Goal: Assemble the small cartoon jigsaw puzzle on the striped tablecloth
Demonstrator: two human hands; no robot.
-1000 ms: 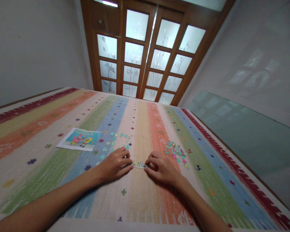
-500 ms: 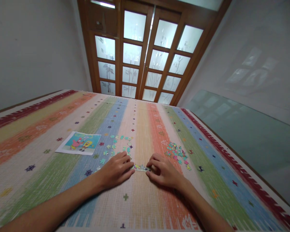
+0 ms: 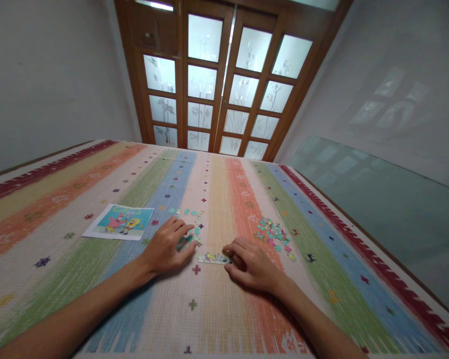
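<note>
A short joined strip of puzzle pieces (image 3: pixel 212 258) lies flat on the striped mat (image 3: pixel 217 309), between the two hands. The right hand (image 3: pixel 249 265) rests at the strip's right end, fingers curled loosely with the fingertips touching it; it pins the strip rather than lifting it. The left hand (image 3: pixel 168 247) has left the strip's left end, where it lay half a second ago, and now lies palm down with fingers spread over the loose teal pieces (image 3: pixel 189 227) just beyond; whether it has hold of a piece cannot be told. The strip's left end is now bare. A heap of mixed pieces (image 3: pixel 273 233) sits near the right hand. A cartoon reference picture (image 3: pixel 120 222) lies well to the left. No writing can be read on it.
</note>
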